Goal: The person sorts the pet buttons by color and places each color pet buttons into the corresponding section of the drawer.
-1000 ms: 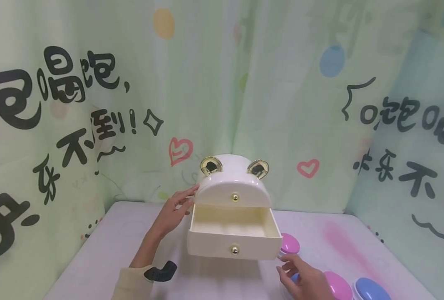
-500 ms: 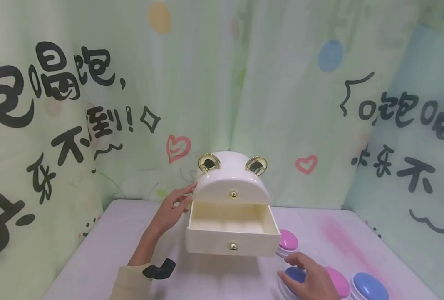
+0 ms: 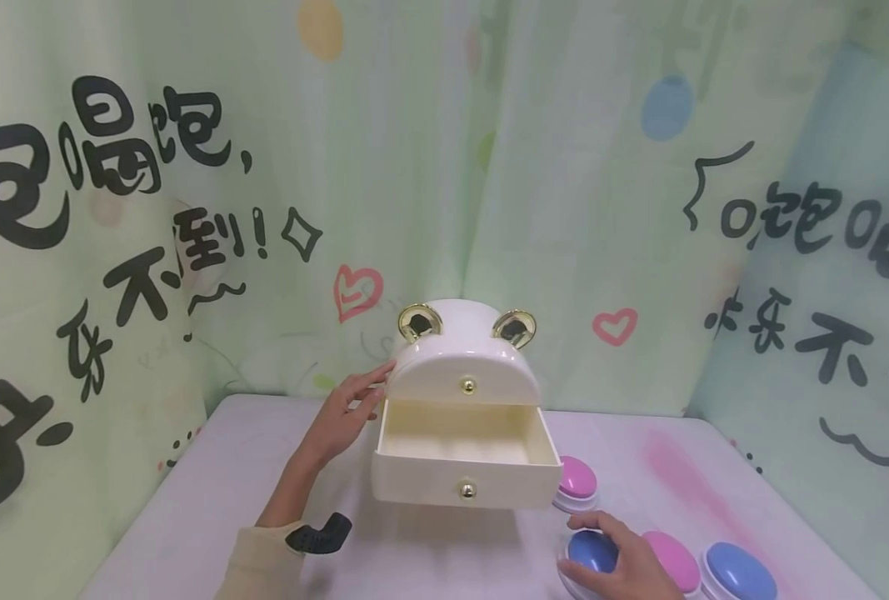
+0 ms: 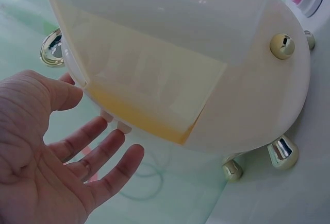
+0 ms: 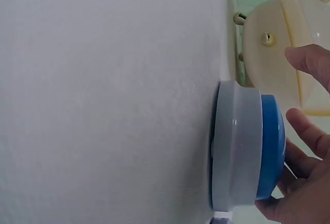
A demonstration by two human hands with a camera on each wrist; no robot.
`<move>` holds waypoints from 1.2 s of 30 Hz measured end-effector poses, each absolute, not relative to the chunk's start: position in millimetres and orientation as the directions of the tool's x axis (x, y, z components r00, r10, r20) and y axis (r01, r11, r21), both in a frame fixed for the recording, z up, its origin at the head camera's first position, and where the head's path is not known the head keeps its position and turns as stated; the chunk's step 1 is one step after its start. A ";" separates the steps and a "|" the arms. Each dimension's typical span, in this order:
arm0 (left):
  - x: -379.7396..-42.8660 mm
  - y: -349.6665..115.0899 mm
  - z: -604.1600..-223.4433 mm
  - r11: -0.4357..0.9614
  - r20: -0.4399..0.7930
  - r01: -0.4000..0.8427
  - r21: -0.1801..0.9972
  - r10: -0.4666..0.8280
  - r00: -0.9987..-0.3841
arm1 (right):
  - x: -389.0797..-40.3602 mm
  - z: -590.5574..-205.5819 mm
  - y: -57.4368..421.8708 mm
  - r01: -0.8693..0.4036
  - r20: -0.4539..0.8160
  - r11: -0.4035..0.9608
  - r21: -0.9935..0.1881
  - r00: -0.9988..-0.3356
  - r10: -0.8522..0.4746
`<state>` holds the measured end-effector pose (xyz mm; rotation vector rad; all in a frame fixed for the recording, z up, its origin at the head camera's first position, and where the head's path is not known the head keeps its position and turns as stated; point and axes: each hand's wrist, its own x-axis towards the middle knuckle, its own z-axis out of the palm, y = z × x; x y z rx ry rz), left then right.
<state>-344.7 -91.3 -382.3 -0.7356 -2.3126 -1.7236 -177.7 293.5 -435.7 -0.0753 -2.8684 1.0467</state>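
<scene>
The squat round button with a glossy blue dome on a white plastic base (image 3: pixel 592 552) sits between the thumb and fingers of the right hand (image 3: pixel 620 562), low on the right of the worktop (image 3: pixel 264 475). This grip is spread, thumb and forefinger well apart and curved about the dome; the right wrist view shows other fingers close against the dome's side, though whether they touch it I cannot tell.

The glossy white plastic cabinet with a rounded top (image 3: pixel 465 354) stands just beside the left hand (image 3: pixel 342 417), whose grip is loose, fingers extended and apart, fingertips at the cabinet's left side. A beige sleeve (image 3: pixel 260 562) and a black wrist strap (image 3: pixel 320 535) show behind that hand.

The cabinet's wide cream drawer (image 3: pixel 444 482) is pulled out, a gold ball knob (image 3: pixel 468 490) on its front. Two gold-rimmed frog eyes rise above.

Just beside the right hand is a pink-domed button (image 3: pixel 672 562), then a paler blue-domed one (image 3: pixel 740 571). A second pink-domed button (image 3: pixel 578 477) sits by the drawer's right corner. Behind hangs a pale green printed curtain (image 3: pixel 407 183).
</scene>
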 end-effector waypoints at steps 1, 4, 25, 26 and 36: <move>-344.4 -91.2 -382.1 0.214 0.412 0.477 0.852 0.285 -0.865 | -178.2 -436.7 294.5 0.011 0.059 0.757 -0.653 -0.996 0.065; -343.7 -91.1 -381.5 0.210 0.414 0.478 0.853 0.286 -0.864 | -179.7 -439.0 297.2 -0.011 0.049 0.736 -0.676 -0.998 0.030; -344.7 -91.0 -380.7 0.206 0.403 0.464 0.861 0.280 -0.871 | -192.4 -457.1 302.8 0.108 -0.095 0.725 -0.681 -0.994 0.059; -344.7 -91.1 -380.5 0.206 0.404 0.465 0.861 0.278 -0.871 | -192.6 -457.1 302.3 0.114 -0.094 0.724 -0.680 -0.993 0.067; -343.6 -90.0 -380.8 0.201 0.408 0.466 0.862 0.271 -0.872 | -191.1 -458.4 297.6 0.165 -0.092 0.700 -0.695 -0.986 0.141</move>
